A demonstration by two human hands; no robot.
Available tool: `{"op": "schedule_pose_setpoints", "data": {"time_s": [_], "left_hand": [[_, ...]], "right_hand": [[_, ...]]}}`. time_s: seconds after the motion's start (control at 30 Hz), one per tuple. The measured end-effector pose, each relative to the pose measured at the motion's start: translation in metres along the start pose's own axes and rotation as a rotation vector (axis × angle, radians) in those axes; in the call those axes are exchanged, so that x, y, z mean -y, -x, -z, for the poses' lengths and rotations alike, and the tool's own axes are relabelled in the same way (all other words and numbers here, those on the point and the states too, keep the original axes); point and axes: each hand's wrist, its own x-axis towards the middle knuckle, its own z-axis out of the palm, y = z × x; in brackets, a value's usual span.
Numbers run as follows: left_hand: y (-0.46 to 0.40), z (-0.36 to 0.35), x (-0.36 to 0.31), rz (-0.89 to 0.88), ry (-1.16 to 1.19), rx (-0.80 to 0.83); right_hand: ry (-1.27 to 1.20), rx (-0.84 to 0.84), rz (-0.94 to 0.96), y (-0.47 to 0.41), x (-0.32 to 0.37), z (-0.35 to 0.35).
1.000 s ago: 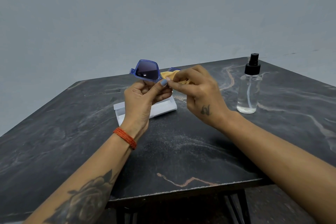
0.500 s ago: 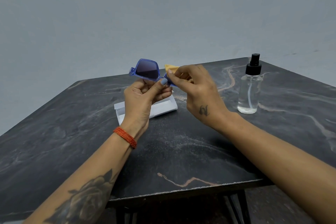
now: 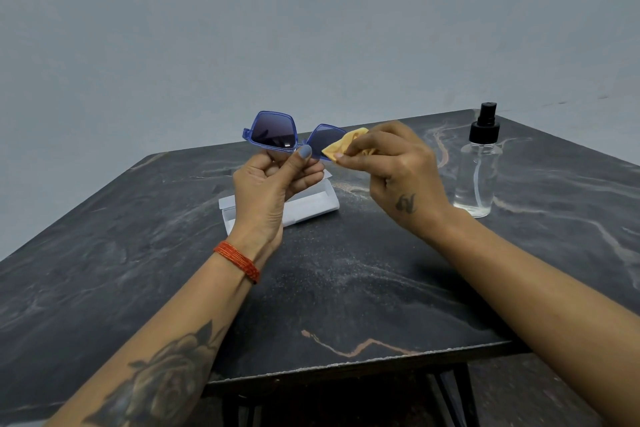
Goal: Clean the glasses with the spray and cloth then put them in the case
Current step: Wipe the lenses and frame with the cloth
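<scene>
My left hand (image 3: pixel 272 184) pinches the blue-framed glasses (image 3: pixel 273 131) by the bridge and holds them up above the table, dark lenses facing me. My right hand (image 3: pixel 391 166) grips a small yellow cloth (image 3: pixel 341 148) pressed against the outer edge of the right lens, most of which now shows. The white glasses case (image 3: pixel 311 206) lies open on the table under my left hand, partly hidden by it. The clear spray bottle (image 3: pixel 479 166) with a black pump top stands upright to the right.
The dark marble table (image 3: pixel 346 288) has its front edge near me, with dark legs below. A plain grey wall stands behind.
My right hand has slid the cloth rightward off the right lens, uncovering most of it. The left hand and the glasses have stayed almost still.
</scene>
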Motion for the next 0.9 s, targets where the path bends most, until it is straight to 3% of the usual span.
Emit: {"op": "schedule_pose_setpoints", "data": {"time_s": [0.17,0.53,0.77,0.9], "left_hand": [[0.000,0.000,0.000,0.007,-0.001,-0.010],[0.003,-0.003,0.000,-0.009,-0.064,0.029],[0.002,-0.002,0.000,0.003,-0.013,0.013],[0.001,-0.001,-0.001,0.005,0.005,0.005]], "right_hand": [[-0.001,-0.022,0.011,0.003,0.000,-0.002],[0.058,0.150,-0.006,-0.001,0.015,-0.007],[0.110,0.085,-0.122,0.002,0.011,-0.005],[0.080,0.031,-0.070,0.001,0.013,-0.002]]}}
